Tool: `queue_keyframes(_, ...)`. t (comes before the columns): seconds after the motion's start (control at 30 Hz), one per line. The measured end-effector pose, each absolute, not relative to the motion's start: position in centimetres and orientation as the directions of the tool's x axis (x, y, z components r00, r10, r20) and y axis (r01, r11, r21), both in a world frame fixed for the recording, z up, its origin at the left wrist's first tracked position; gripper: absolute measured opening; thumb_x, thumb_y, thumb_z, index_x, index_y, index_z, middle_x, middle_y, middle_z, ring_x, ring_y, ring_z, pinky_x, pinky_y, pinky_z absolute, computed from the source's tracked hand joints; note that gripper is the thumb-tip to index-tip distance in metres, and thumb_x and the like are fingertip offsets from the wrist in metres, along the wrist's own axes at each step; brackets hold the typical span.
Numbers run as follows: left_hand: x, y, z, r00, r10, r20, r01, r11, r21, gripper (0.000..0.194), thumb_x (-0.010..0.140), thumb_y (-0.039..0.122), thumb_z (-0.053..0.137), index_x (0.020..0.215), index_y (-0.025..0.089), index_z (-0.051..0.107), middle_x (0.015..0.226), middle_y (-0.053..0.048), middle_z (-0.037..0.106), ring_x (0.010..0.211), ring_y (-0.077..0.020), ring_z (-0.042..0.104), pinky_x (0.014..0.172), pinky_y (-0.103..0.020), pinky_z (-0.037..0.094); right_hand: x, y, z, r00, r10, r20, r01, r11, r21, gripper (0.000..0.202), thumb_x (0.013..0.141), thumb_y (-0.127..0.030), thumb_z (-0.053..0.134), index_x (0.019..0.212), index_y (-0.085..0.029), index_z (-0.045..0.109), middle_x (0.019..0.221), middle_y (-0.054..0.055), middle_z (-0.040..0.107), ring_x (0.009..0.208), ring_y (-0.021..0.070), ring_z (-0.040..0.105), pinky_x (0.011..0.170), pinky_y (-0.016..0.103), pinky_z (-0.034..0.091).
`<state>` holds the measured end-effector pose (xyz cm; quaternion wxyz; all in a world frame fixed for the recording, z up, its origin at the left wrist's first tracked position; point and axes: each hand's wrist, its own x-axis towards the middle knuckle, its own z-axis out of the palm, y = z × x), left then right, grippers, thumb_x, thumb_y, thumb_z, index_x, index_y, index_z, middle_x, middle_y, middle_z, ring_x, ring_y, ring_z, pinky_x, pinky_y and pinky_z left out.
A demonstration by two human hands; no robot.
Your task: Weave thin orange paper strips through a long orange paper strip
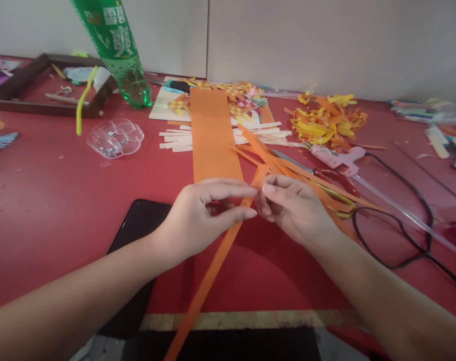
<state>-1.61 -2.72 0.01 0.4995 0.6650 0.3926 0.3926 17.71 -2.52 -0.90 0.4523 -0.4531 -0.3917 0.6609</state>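
A long narrow orange paper strip (pixel 207 286) slants from the bottom edge up to my fingers. My right hand (pixel 293 205) is closed, thumb against the curled fingers, pinching the strip close to its upper end. My left hand (pixel 201 215) faces it with thumb and forefinger apart; the strip passes behind them in the gap, and its fingertips almost meet those of the right. Beyond the hands lies a wide orange paper sheet (pixel 212 135). More cut orange strips (pixel 258 143) fan out behind my right hand, over red-handled scissors (pixel 335 178).
On the red table stand a green bottle (pixel 117 55), a clear flower-shaped box (pixel 115 138) and a dark frame (pixel 17 106). A black phone (pixel 133 240) lies beneath my left forearm. To the right are a pink glue gun (pixel 340 158) with its cord and yellow-orange paper scraps (pixel 325 120).
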Motion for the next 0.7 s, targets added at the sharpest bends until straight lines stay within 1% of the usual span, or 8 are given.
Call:
queue_keyframes(0.1,-1.56,-2.71,-0.02,0.347,0.929,0.131,0.097,-0.175,0.980,0.028,0.079,0.029,0.078,0.105,0.020,0.077,0.110,-0.006,0.075,0.092,-0.0148,0.070,0.074,-0.018,0.057,17.70,-2.71,-1.04,-0.256,0.933,-0.253,-0.233,-0.314,-0.920,0.018,0.072,-0.032,0.083,0.070,-0.018,0.070,0.052,-0.004,0.058,0.045,0.0068,0.051,0.042,0.019,0.037)
queue_keyframes(0.23,-1.63,-2.80,-0.19,0.368,0.924,0.103,0.116,-0.156,0.981,0.034,0.080,0.029,0.077,0.112,0.020,0.075,0.115,-0.006,0.073,0.072,-0.0083,0.064,0.068,-0.018,0.056,17.70,-3.06,-1.40,-0.310,0.922,-0.231,-0.183,-0.296,-0.938,0.016,0.074,-0.029,0.082,0.070,-0.018,0.072,0.055,-0.003,0.061,0.044,0.0058,0.051,0.040,0.018,0.036)
queue_keyframes(0.33,-1.72,-2.88,-0.23,0.413,0.906,0.092,0.118,-0.153,0.981,0.036,0.081,0.026,0.076,0.117,0.021,0.073,0.120,-0.005,0.070,0.065,-0.0052,0.058,0.063,-0.016,0.054,17.66,-3.11,-1.52,-0.312,0.923,-0.226,-0.173,-0.289,-0.941,0.018,0.073,-0.028,0.083,0.066,-0.018,0.070,0.050,-0.004,0.059,0.042,0.0050,0.049,0.039,0.017,0.035)
queue_keyframes(0.4,-1.77,-2.87,-0.17,0.440,0.894,0.087,0.116,-0.153,0.981,0.039,0.081,0.025,0.075,0.120,0.022,0.071,0.123,-0.005,0.069,0.062,-0.0040,0.055,0.060,-0.016,0.053,17.59,-3.07,-1.45,-0.302,0.922,-0.242,-0.175,-0.304,-0.937,0.020,0.072,-0.027,0.084,0.063,-0.017,0.068,0.047,-0.005,0.058,0.041,0.0049,0.049,0.039,0.016,0.035)
queue_keyframes(0.53,-1.77,-2.78,-0.01,0.509,0.858,0.061,0.109,-0.135,0.985,0.052,0.080,0.023,0.076,0.131,0.023,0.064,0.134,-0.006,0.063,0.058,-0.0024,0.050,0.053,-0.015,0.050,17.42,-2.86,-1.09,-0.232,0.929,-0.290,-0.206,-0.338,-0.918,0.021,0.066,-0.024,0.084,0.059,-0.018,0.066,0.049,-0.005,0.060,0.039,0.0054,0.049,0.038,0.017,0.035)
queue_keyframes(0.7,-1.61,-2.72,0.17,0.572,0.820,0.015,0.099,-0.087,0.991,0.062,0.078,0.017,0.076,0.137,0.023,0.057,0.139,-0.007,0.059,0.056,-0.0010,0.048,0.048,-0.014,0.046,17.31,-2.38,-0.80,-0.173,0.919,-0.354,-0.256,-0.389,-0.885,0.016,0.062,-0.020,0.078,0.055,-0.018,0.064,0.049,-0.005,0.058,0.037,0.0047,0.047,0.037,0.017,0.034)
